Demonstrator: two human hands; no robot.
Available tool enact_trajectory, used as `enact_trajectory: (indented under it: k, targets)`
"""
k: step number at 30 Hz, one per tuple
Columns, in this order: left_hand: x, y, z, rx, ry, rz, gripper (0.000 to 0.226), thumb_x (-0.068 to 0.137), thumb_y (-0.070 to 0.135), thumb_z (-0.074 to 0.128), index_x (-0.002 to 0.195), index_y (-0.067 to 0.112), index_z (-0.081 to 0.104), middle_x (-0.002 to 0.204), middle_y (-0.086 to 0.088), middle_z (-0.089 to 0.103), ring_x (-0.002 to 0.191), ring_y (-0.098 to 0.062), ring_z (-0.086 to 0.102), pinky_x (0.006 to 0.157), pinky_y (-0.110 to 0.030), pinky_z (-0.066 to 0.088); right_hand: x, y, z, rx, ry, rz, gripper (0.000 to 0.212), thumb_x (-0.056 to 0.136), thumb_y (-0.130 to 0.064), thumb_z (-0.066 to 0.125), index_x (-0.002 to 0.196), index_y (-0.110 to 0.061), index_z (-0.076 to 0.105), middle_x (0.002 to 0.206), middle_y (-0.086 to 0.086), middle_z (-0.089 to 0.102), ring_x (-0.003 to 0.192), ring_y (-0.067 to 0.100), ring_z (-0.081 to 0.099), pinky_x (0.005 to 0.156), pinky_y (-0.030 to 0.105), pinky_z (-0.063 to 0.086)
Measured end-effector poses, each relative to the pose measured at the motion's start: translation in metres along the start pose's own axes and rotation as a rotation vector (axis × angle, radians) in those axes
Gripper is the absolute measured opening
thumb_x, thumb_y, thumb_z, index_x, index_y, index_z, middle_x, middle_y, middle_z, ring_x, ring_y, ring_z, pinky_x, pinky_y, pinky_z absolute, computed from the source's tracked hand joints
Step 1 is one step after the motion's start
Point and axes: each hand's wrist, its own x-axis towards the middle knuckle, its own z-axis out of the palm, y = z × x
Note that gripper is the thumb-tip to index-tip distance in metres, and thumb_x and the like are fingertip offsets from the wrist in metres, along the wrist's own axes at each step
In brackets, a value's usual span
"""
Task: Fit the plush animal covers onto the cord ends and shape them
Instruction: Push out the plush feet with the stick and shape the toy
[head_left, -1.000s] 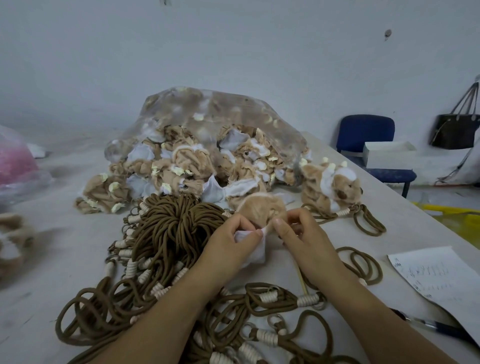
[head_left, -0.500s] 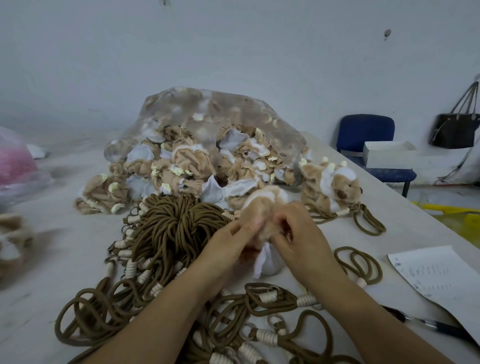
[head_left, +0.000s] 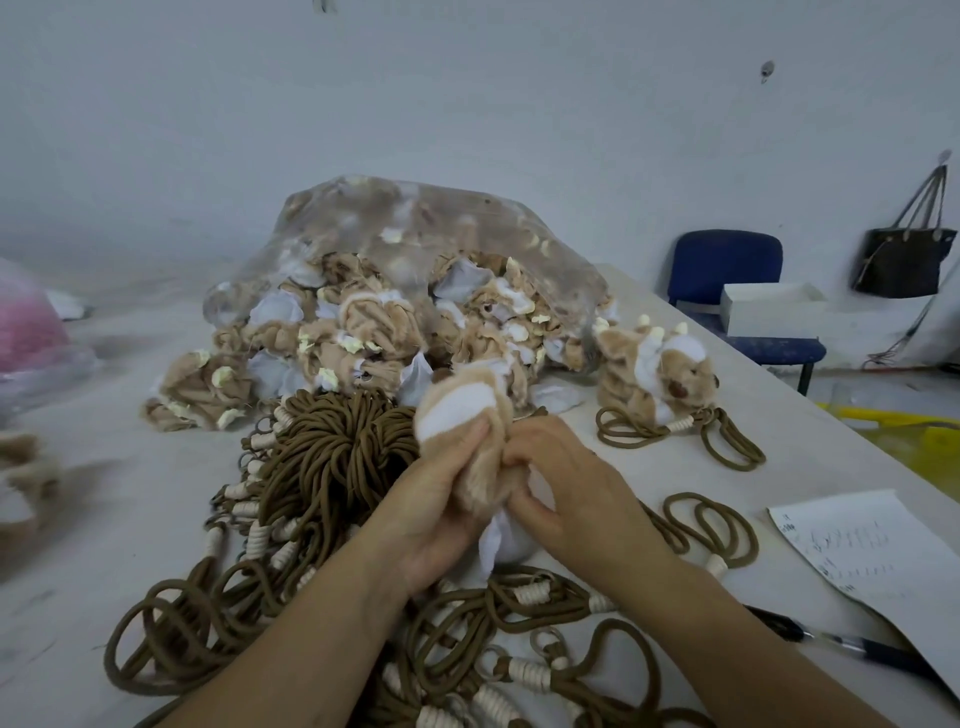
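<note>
A tan and white plush animal cover (head_left: 470, 415) stands upright between both hands above the table's middle. My left hand (head_left: 436, 506) grips its left side, thumb pressed on the tan fur. My right hand (head_left: 566, 488) pinches its lower right side, where white lining (head_left: 506, 543) hangs out underneath. A heap of brown cords (head_left: 332, 457) with cream-wrapped ends lies under and left of my hands. One finished plush animal (head_left: 657, 371) on a cord sits at the right. The cord end inside the held cover is hidden.
A clear plastic bag (head_left: 415, 234) spills several unfitted covers at the back of the table (head_left: 104, 519). A paper sheet (head_left: 872, 561) and a pen (head_left: 852, 647) lie at right. A blue chair (head_left: 727, 265), a white box and a dark handbag stand beyond the table edge.
The cover has been turned and pushed up: its tan and white outer fur now shows on top, and the white lining has moved from between the fingers to below the hands.
</note>
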Motion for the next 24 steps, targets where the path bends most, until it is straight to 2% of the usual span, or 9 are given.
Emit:
enact_trajectory:
  k: [2,4,6,8,9,11,15,19,24]
  targets:
    - [0.003,0.002,-0.001,-0.022,0.064,0.09,0.043,0.095,0.019,0.054,0.132,0.0,0.054,0.121,-0.019,0.06,0.111,-0.025,0.059,0.096,-0.034,0.05,-0.001,0.009,-0.006,0.007,0.124,0.175,0.012,0.085,-0.02,0.054,0.097,-0.02,0.054,0.101,-0.006,0.053,0.089,0.007,0.053,0.069,0.028,0.049]
    - [0.005,0.005,-0.001,-0.078,0.099,0.155,0.041,0.098,0.017,0.048,0.135,0.001,0.052,0.114,-0.013,0.064,0.102,-0.019,0.062,0.087,-0.028,0.054,-0.004,0.025,-0.018,-0.073,0.233,0.344,0.003,0.089,-0.026,0.052,0.091,-0.024,0.051,0.093,-0.009,0.049,0.084,0.008,0.052,0.065,0.029,0.047]
    - [0.006,0.006,-0.003,-0.114,0.104,0.158,0.04,0.099,0.017,0.045,0.136,0.002,0.052,0.115,-0.011,0.065,0.101,-0.017,0.064,0.085,-0.027,0.056,-0.009,0.04,-0.028,-0.192,0.101,0.53,0.025,0.089,-0.045,0.047,0.079,-0.022,0.05,0.083,-0.009,0.05,0.077,0.011,0.053,0.061,0.031,0.045]
    - [0.006,0.004,-0.003,-0.091,0.109,0.143,0.039,0.1,0.019,0.045,0.134,0.003,0.054,0.116,-0.011,0.066,0.101,-0.017,0.066,0.085,-0.028,0.056,-0.014,0.046,-0.025,-0.291,-0.195,0.67,0.038,0.088,-0.057,0.047,0.071,-0.023,0.047,0.074,-0.006,0.05,0.068,0.012,0.051,0.058,0.03,0.042]
    - [0.006,0.003,-0.002,-0.074,0.11,0.138,0.039,0.099,0.02,0.046,0.133,0.003,0.055,0.118,-0.011,0.067,0.102,-0.017,0.066,0.085,-0.028,0.056,-0.016,0.046,-0.021,-0.319,-0.316,0.687,0.038,0.088,-0.056,0.051,0.069,-0.023,0.045,0.074,-0.005,0.049,0.067,0.012,0.049,0.059,0.03,0.041]
    - [0.006,0.002,-0.002,-0.045,0.112,0.141,0.038,0.098,0.022,0.048,0.13,0.004,0.058,0.12,-0.011,0.068,0.103,-0.016,0.067,0.082,-0.026,0.056,-0.019,0.045,-0.015,-0.333,-0.402,0.658,0.032,0.09,-0.047,0.056,0.071,-0.023,0.044,0.082,-0.005,0.046,0.073,0.012,0.047,0.064,0.03,0.042]
    - [0.008,0.001,-0.004,0.011,0.114,0.186,0.04,0.091,0.028,0.052,0.123,0.007,0.063,0.118,-0.01,0.07,0.107,-0.018,0.068,0.08,-0.025,0.056,-0.017,0.04,-0.015,-0.306,-0.385,0.659,0.025,0.088,-0.045,0.057,0.082,-0.024,0.045,0.091,-0.006,0.043,0.08,0.012,0.047,0.062,0.028,0.035]
    - [0.01,0.0,-0.005,0.024,0.127,0.218,0.042,0.087,0.028,0.054,0.122,0.006,0.062,0.121,-0.013,0.068,0.109,-0.019,0.066,0.077,-0.024,0.058,-0.015,0.037,-0.012,-0.279,-0.416,0.698,0.024,0.087,-0.038,0.057,0.073,-0.026,0.043,0.094,-0.005,0.045,0.086,0.013,0.047,0.069,0.028,0.039]
    - [0.013,0.001,-0.008,0.031,0.116,0.266,0.033,0.101,0.022,0.043,0.123,0.007,0.062,0.125,-0.012,0.066,0.114,-0.018,0.064,0.086,-0.026,0.052,-0.015,0.037,-0.009,-0.249,-0.406,0.73,0.019,0.084,-0.038,0.06,0.074,-0.025,0.049,0.095,-0.008,0.042,0.091,0.008,0.045,0.073,0.027,0.04]
